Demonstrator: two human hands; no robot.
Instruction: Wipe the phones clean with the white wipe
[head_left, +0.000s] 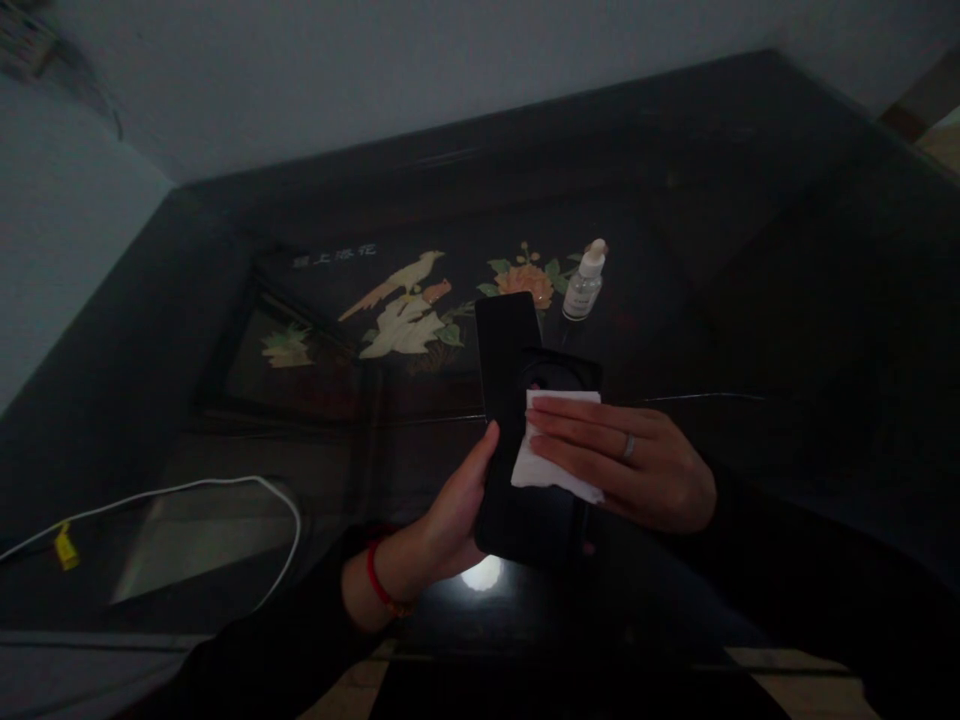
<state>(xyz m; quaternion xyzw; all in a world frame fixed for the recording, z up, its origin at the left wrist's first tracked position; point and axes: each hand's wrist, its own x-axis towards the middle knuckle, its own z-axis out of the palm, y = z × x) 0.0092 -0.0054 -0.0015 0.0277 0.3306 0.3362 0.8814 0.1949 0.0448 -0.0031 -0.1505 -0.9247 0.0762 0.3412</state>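
Two hands: left clasps black object; right, straight-fingered, holds tissue

Broad black desk w/ v. glossy, smooth top, throwing back light & pale reflections; pale multicolour bird-and-flower motif on it looks matt by contrast. Black oblong slab: smooth, dark, low sheen; plastic vs. glass unclear. White squarish tissue: soft, matt, paper-like. Small clear dropper bottle: see-through, shiny, glass or plastic, w/ matt wht. top. Thin white cable: smooth plastic. Silver-coloured ring: shiny metal. Black sleeve: matt cloth. Pale flat wall: matt.
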